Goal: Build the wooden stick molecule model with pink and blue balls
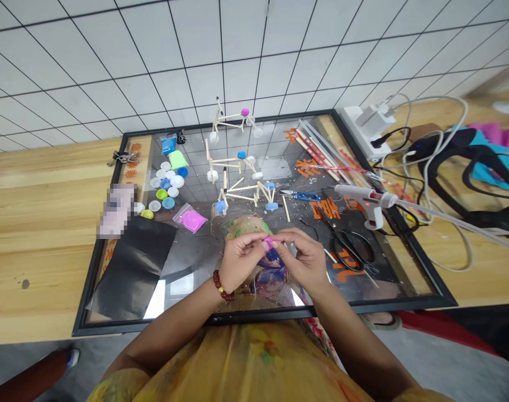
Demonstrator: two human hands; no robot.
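My left hand (pixel 241 257) and my right hand (pixel 302 257) meet over the near middle of a glass-topped framed board (pixel 422 262). Both pinch a small pink lump of clay (pixel 269 242) between their fingertips. A blue piece (pixel 273 255) shows just under the fingers; what it is I cannot tell. Beyond the hands stand three small stick frames with coloured caps (pixel 241 192). A bag of pink clay (pixel 191 219) lies to the left of the hands.
Bottle caps (pixel 167 187) lie at the board's left, a black sheet (pixel 137 262) nearer. Scissors (pixel 355 248), a hot glue gun (pixel 365 198), blue snips (pixel 302 195) and sticks (pixel 321 151) lie right. A power strip (pixel 365 128) and cables (pixel 447 167) sit on the wooden table.
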